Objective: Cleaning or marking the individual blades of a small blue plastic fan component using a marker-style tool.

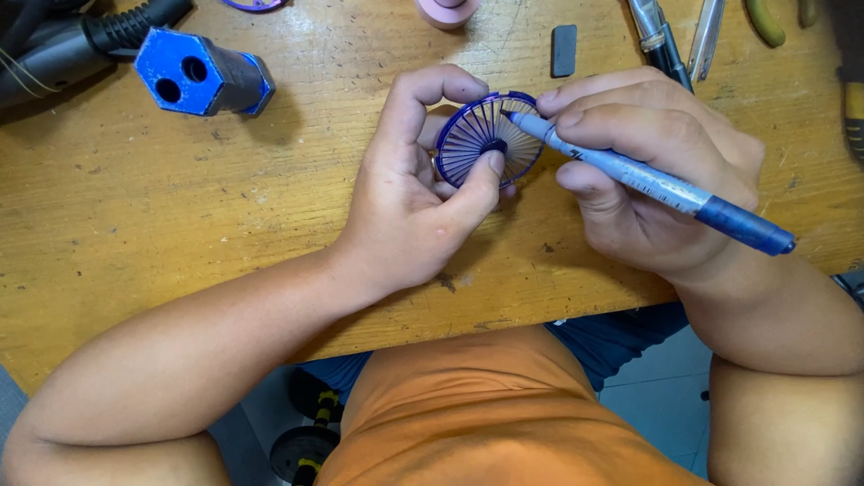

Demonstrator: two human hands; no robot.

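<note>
Fan guard (pixel 477 135), round and blue, sits pinched in my left hand (pixel 414 193); my right hand (pixel 657 171) grips a blue marker (pixel 648 180) touching its rim

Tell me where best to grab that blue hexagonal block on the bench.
Grip the hexagonal block across its flat side faces, coming down from above. It lies on its side on the bench, two-holed end toward the camera, nothing over it. The left hand is probably nearer.

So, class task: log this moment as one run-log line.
left hand: holds blue spoked disc | right hand: holds blue marker, tip on disc rim | surface: wooden table
</note>
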